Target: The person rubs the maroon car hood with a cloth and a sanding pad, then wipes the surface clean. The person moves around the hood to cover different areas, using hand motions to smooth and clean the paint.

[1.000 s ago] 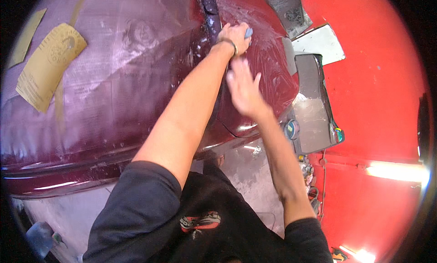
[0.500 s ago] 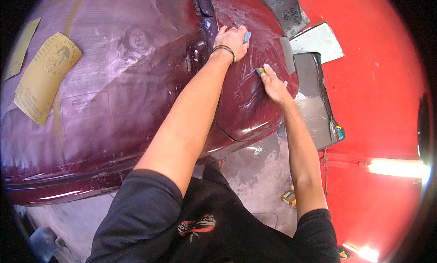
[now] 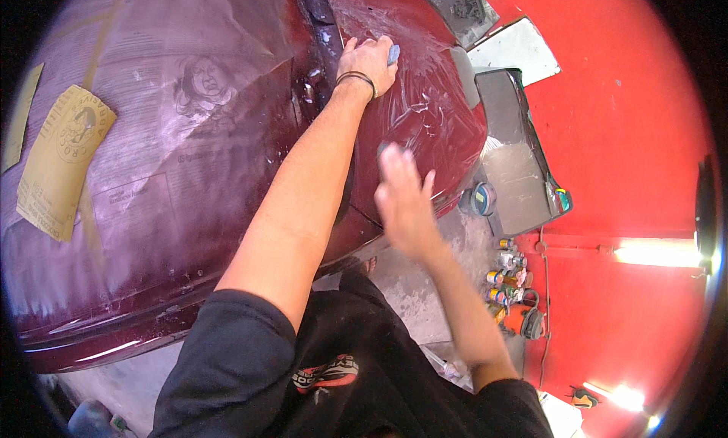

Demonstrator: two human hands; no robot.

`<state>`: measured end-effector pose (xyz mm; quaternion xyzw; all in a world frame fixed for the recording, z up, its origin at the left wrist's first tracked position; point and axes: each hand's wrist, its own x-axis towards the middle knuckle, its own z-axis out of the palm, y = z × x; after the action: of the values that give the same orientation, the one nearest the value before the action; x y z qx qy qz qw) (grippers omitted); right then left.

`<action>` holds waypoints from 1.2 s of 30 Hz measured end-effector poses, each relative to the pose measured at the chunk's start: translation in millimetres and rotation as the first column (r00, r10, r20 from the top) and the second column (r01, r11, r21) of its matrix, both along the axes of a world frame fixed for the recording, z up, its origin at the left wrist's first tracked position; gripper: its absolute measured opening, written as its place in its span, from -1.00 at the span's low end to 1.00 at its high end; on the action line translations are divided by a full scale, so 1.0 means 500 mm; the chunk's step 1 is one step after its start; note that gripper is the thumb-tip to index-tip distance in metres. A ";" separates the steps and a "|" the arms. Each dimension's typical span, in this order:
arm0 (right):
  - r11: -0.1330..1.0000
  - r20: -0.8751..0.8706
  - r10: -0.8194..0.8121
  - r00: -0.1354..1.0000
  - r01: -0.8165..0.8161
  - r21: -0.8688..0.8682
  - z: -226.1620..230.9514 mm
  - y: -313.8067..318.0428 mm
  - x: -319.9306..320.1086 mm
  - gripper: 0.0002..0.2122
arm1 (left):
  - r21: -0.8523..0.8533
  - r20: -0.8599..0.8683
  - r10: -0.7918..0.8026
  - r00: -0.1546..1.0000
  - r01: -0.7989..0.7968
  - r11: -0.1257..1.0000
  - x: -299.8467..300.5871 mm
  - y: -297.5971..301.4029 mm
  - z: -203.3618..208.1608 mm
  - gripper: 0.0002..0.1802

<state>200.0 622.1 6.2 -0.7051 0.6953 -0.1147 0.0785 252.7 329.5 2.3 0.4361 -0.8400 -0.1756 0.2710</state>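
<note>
A small blue sanding block [image 3: 393, 54] is gripped by the left hand [image 3: 368, 61] on the dusty maroon car panel [image 3: 425, 97]. The blurred right hand [image 3: 402, 199] is opened just above it. Red flooring [image 3: 629, 119] is seen alongside.

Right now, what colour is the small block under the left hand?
Light blue block, under the left hand; head view.
</note>
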 end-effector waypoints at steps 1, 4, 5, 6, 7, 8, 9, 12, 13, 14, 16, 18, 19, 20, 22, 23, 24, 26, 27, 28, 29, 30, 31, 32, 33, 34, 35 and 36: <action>0.994 0.029 -0.106 0.994 0.105 0.031 -0.008 -0.048 -0.063 -0.39 | 0.008 -0.007 -0.012 1.000 0.012 1.000 -0.010 0.008 0.005 -0.55; 0.888 0.022 -0.443 0.896 0.435 0.149 -0.024 -0.196 -0.259 -0.35 | -0.004 -0.043 -0.046 0.998 0.046 0.999 -0.047 0.021 0.007 -0.55; 0.884 0.011 -0.449 0.894 0.442 0.152 -0.027 -0.202 -0.259 -0.35 | 0.001 -0.038 -0.043 0.998 0.043 0.999 -0.047 0.021 0.009 -0.56; 0.877 -0.005 -0.460 0.888 0.456 0.154 -0.029 -0.201 -0.259 -0.34 | 0.008 -0.038 -0.046 0.998 0.047 0.999 -0.051 0.023 0.011 -0.56; 0.873 -0.020 -0.464 0.886 0.461 0.161 -0.033 -0.204 -0.251 -0.33 | 0.020 -0.035 -0.041 0.999 0.042 0.999 -0.048 0.025 0.011 -0.57; 0.928 0.042 -0.363 0.931 0.357 0.111 -0.034 -0.166 -0.196 -0.36 | 0.009 -0.028 -0.021 0.999 0.021 1.000 -0.032 0.015 0.006 -0.57; 0.971 0.023 -0.235 0.972 0.234 0.044 -0.030 -0.113 -0.131 -0.39 | -0.006 -0.021 0.000 1.000 0.000 1.000 -0.019 0.005 0.002 -0.57; 0.998 0.105 -0.051 0.993 0.046 0.053 0.018 0.049 0.035 -0.37 | -0.037 0.018 -0.002 1.000 0.003 0.999 0.004 -0.002 -0.006 -0.55; 0.997 0.093 -0.008 0.996 0.001 0.080 0.024 0.071 0.027 -0.37 | -0.040 0.012 -0.004 1.000 0.004 0.999 -0.003 0.000 -0.009 -0.54; 0.993 0.086 0.042 0.995 -0.051 0.106 0.027 0.086 0.009 -0.38 | -0.046 0.009 0.001 1.000 -0.001 0.999 -0.006 0.000 -0.012 -0.54; 0.998 0.018 -0.008 1.000 0.007 0.058 0.004 0.029 -0.087 -0.41 | -0.092 -0.015 0.007 1.000 -0.008 0.996 -0.009 -0.006 -0.026 -0.53; 0.981 0.124 -0.191 0.974 0.183 0.068 -0.032 -0.059 -0.244 -0.43 | -0.096 -0.027 -0.010 1.000 0.007 0.995 -0.022 0.000 -0.022 -0.52; 0.949 0.077 -0.303 0.950 0.294 0.110 -0.038 -0.103 -0.307 -0.40 | -0.080 -0.027 -0.031 0.999 0.029 0.996 -0.036 0.003 -0.016 -0.52; 0.921 0.049 -0.377 0.925 0.368 0.130 -0.048 -0.140 -0.360 -0.38 | -0.066 -0.026 -0.049 0.998 0.047 0.997 -0.047 0.006 -0.007 -0.51; 0.883 0.037 -0.445 0.895 0.431 0.186 -0.043 -0.184 -0.360 -0.38 | -0.129 -0.034 -0.018 0.999 0.013 0.992 -0.039 0.004 -0.014 -0.51; 0.921 0.035 -0.376 0.926 0.369 0.124 -0.053 -0.167 -0.333 -0.38 | -0.103 -0.001 -0.016 1.000 0.016 0.995 -0.027 -0.006 -0.019 -0.50; 0.955 0.027 -0.293 0.956 0.291 0.053 -0.063 -0.139 -0.298 -0.38 | -0.085 0.029 -0.001 1.000 0.004 0.996 -0.022 -0.019 -0.016 -0.49; 0.996 0.094 -0.085 0.992 0.084 0.006 -0.026 -0.043 -0.174 -0.39 | -0.100 0.059 0.089 0.994 -0.083 0.991 0.010 -0.018 -0.018 -0.48; 0.999 0.131 -0.004 0.991 0.010 -0.044 -0.030 0.025 -0.140 -0.40 | -0.086 0.060 0.092 0.994 -0.087 0.993 0.010 -0.015 -0.018 -0.47; 0.993 0.163 0.074 0.984 -0.057 -0.103 -0.034 0.064 -0.132 -0.42 | -0.077 0.059 0.090 0.994 -0.085 0.993 0.009 -0.010 -0.013 -0.47; 0.991 0.132 0.096 0.987 -0.083 -0.103 -0.034 0.064 -0.164 -0.43 | -0.072 0.043 0.056 0.998 -0.053 0.996 0.012 -0.007 -0.008 -0.49; 0.989 0.105 0.122 0.987 -0.112 -0.100 -0.038 0.058 -0.208 -0.44 | -0.064 0.030 0.026 0.999 -0.024 0.998 0.016 -0.004 -0.004 -0.51; 0.985 0.072 0.152 0.986 -0.145 -0.097 -0.041 0.044 -0.255 -0.44 | -0.089 0.050 0.042 0.998 -0.037 0.995 0.016 -0.007 -0.005 -0.55; 0.986 0.041 0.090 0.995 -0.083 -0.144 -0.061 0.007 -0.314 -0.46 | -0.116 0.029 0.032 0.999 -0.028 0.993 0.017 -0.014 -0.011 -0.55; 0.995 0.096 -0.047 0.994 0.054 -0.078 -0.063 -0.037 -0.377 -0.47 | -0.111 0.044 0.036 0.998 -0.031 0.993 0.011 -0.016 -0.008 -0.55; 0.985 0.138 -0.170 0.976 0.174 -0.012 -0.061 -0.088 -0.446 -0.47 | -0.106 0.064 0.041 0.997 -0.034 0.994 0.010 -0.015 -0.005 -0.55; 0.948 0.179 -0.307 0.935 0.317 -0.030 -0.093 -0.125 -0.526 -0.46 | -0.090 0.021 0.033 0.999 -0.031 0.995 -0.006 -0.016 -0.007 -0.55; 0.932 0.214 -0.362 0.907 0.361 0.043 -0.096 -0.141 -0.572 -0.46 | -0.038 0.005 0.033 0.999 -0.032 0.999 -0.020 -0.011 -0.002 -0.52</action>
<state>-86.1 551.4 -41.6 -0.5473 0.8010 -0.2029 0.1327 242.8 324.1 1.3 0.4450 -0.8368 -0.1539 0.2796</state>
